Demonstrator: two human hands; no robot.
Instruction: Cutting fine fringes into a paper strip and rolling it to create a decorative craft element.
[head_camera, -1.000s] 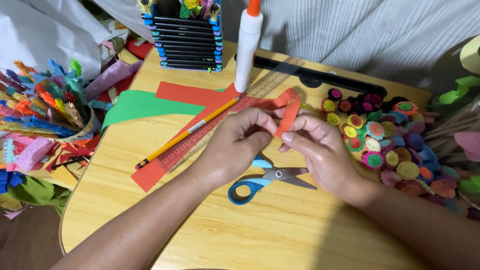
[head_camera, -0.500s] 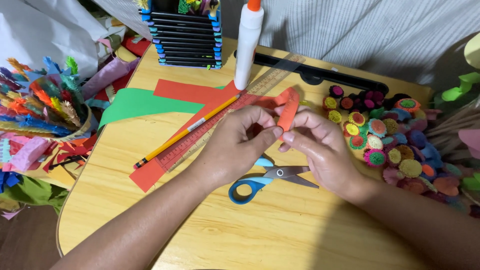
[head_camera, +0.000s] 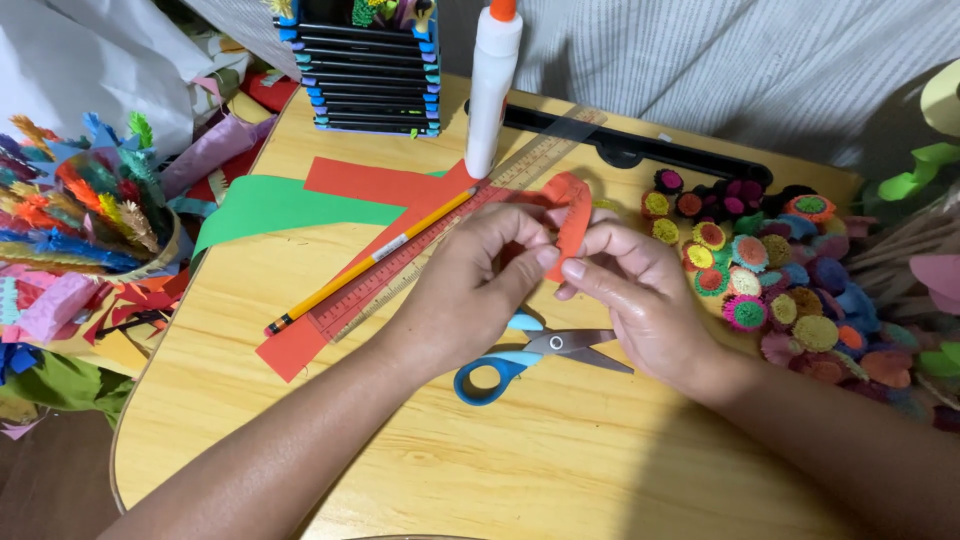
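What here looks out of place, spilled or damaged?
Nothing stands out. Both hands, left hand and right hand, pinch a curved red paper strip above the scissors; the glue bottle stands upright.

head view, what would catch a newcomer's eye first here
At the middle, the left hand and right hand pinch a curved red paper strip above blue-handled scissors. To the right lies a bright heap of rolled paper flowers; behind stands a white glue bottle.

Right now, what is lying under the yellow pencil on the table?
The yellow pencil lies on a clear ruler, which rests on red paper over a green sheet. The left hand hides the ruler's middle stretch.
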